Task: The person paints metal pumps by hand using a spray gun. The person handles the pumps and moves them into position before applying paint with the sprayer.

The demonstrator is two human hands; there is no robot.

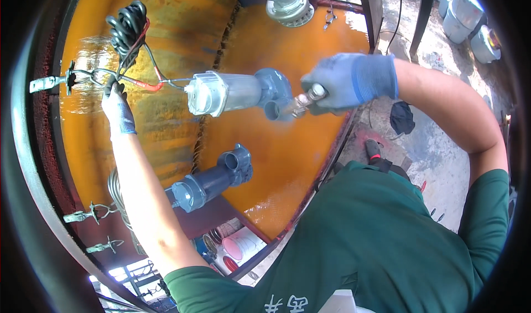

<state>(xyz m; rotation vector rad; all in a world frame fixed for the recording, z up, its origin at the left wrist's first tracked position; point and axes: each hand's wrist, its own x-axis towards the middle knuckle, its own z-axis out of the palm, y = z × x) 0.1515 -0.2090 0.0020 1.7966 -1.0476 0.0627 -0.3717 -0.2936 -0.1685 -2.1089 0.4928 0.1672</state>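
My right hand (345, 83), in a blue-grey glove, is closed around a metal spray gun (303, 101). The gun's front end is close to the round outlet of a pump, and a pale mist blurs the space there. This pump (227, 93) hangs sideways, its motor body coated light grey and its outlet end blue-grey. On the left, my gloved left hand (118, 108) has its fingers closed on the black cable (128, 33) where it meets a metal hook (91, 75). Red-sleeved leads run from there to the pump. What exactly the fingertips pinch is partly hidden.
A second, dark blue-grey pump (210, 177) hangs nearer me, and a pale pump (290, 9) hangs at the far side. Behind them stands an orange-stained, wet-looking panel (276, 185). White buckets (462, 14) are at upper right; a pink-topped bucket (243, 245) sits below.
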